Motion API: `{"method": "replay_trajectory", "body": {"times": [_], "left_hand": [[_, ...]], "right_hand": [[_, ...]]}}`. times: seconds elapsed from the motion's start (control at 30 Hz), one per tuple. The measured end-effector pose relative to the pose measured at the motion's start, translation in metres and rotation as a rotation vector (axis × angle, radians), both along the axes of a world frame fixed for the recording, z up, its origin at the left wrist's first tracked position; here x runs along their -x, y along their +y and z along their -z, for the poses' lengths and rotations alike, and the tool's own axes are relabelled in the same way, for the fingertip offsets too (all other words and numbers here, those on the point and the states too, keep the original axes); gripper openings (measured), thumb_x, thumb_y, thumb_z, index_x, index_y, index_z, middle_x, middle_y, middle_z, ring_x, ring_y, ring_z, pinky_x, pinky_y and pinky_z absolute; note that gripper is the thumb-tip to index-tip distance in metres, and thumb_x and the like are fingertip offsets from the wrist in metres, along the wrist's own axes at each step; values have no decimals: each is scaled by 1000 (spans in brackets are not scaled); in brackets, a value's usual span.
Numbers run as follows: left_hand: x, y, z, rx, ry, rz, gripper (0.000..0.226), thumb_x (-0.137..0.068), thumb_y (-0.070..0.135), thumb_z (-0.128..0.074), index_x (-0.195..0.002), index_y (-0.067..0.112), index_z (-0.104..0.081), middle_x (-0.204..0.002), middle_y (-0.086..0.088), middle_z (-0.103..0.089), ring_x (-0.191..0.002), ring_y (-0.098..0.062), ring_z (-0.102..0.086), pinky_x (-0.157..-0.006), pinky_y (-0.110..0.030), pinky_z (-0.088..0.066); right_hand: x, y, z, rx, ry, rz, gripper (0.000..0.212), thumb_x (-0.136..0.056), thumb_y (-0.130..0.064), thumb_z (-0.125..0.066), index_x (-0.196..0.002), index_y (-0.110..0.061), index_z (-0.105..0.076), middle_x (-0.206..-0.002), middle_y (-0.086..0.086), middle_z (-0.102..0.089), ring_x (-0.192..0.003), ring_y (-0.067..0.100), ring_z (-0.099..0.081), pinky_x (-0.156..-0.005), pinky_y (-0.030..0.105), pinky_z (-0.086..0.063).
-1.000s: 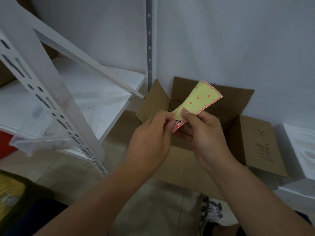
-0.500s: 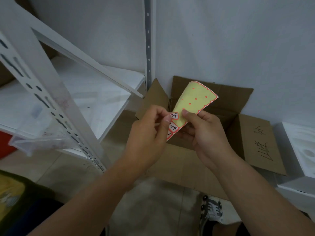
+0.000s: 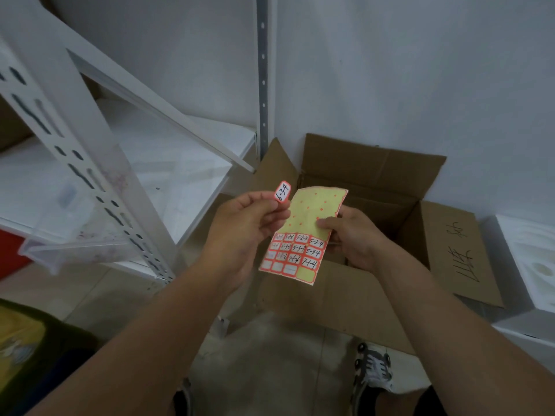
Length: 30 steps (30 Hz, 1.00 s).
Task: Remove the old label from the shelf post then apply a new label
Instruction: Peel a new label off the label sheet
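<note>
- The left hand (image 3: 240, 226) pinches the peeled new label (image 3: 283, 192), marked 6-3-4, by its lower end, raised beside the label sheet (image 3: 303, 235).
- The right hand (image 3: 351, 238) holds this sheet over the open cardboard box (image 3: 375, 175).
- Risk: the sticky side can fold on the fingertip, or the label goes crooked on the shelf post (image 3: 81, 163).
</note>
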<state>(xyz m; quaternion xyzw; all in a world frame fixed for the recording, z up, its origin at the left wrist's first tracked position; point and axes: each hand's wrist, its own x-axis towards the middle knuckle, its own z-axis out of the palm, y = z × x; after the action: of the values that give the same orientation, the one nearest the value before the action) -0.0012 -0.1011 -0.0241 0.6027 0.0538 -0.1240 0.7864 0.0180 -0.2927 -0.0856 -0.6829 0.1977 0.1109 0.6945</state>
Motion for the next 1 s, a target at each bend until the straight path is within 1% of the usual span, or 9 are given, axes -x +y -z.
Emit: {"method": "replay_trajectory", "body": {"times": [0.13, 0.27, 0.43, 0.57, 0.7, 0.77, 0.87, 0.93, 1.0], "left_hand": [[-5, 6, 6, -13, -6, 27, 5, -90, 5, -62, -90, 8, -66, -84, -7, -73, -80, -17, -68, -77, -28, -56], [-10, 9, 10, -128, -23, 72, 6, -88, 5, -65, -92, 9, -65, -84, -8, -70, -74, -15, -65, -75, -28, -57], [-17, 5, 23, -307, -32, 135, 11, -87, 7, -68, -89, 16, -63, -91, -8, -69, -75, -14, -66, -73, -27, -54], [-20, 1, 27, -387, -50, 186, 21, -87, 5, -68, -98, 19, -57, -97, -8, -69, -79, -15, -67, -73, -25, -54], [-20, 0, 27, -450, -78, 229, 28, -87, 9, -68, -106, 23, -53, -99, -3, -69, -84, -15, -68, -74, -25, -53], [-19, 1, 27, -476, -105, 231, 25, -89, 11, -66, -108, 22, -54, -97, -2, -70, -86, -15, -68, -79, -28, -54], [-19, 3, 26, -527, -163, 221, 22, -93, 12, -62, -110, 21, -52, -95, -3, -69, -87, -15, -68, -84, -34, -53], [-20, 5, 27, -580, -217, 201, 23, -94, 14, -61, -113, 22, -50, -96, -3, -67, -89, -16, -68, -87, -37, -54], [-19, 7, 26, -640, -283, 178, 27, -94, 19, -61, -115, 28, -46, -97, 0, -66, -94, -16, -66, -87, -35, -53]], "right_hand": [[-2, -18, 62, 114, 136, 116, 28, -95, -8, -53, -123, -11, -53, -115, 9, -65, -97, 23, -65, -75, 38, -56], [3, -28, 112, 483, 218, 113, 35, -93, -12, -56, -128, -9, -51, -125, 12, -60, -111, 29, -60, -94, 49, -51], [6, -26, 137, 686, 215, 103, 36, -96, -18, -53, -130, -10, -48, -130, 11, -58, -115, 30, -58, -92, 44, -50], [3, -23, 150, 814, 228, 114, 37, -95, -19, -55, -130, -9, -46, -131, 12, -55, -113, 31, -58, -89, 41, -51], [4, -23, 146, 940, 261, 149, 48, -92, -23, -58, -134, -7, -41, -136, 16, -41, -117, 34, -50, -92, 44, -50], [0, -18, 126, 906, 176, 223, 48, -92, -24, -58, -133, -8, -40, -135, 15, -37, -114, 32, -50, -91, 43, -49], [-9, 5, 68, 634, -135, 307, 38, -96, -35, -53, -127, -16, -46, -129, 5, -42, -97, 15, -53, -80, 31, -49], [-4, 26, 21, 427, -306, 209, 30, -98, -41, -46, -106, -15, -58, -103, 2, -57, -85, 11, -55, -72, 27, -46], [14, 42, -17, 332, -417, 28, 40, -97, -43, -43, -91, -10, -63, -82, 10, -60, -74, 15, -55, -67, 29, -44]]}}
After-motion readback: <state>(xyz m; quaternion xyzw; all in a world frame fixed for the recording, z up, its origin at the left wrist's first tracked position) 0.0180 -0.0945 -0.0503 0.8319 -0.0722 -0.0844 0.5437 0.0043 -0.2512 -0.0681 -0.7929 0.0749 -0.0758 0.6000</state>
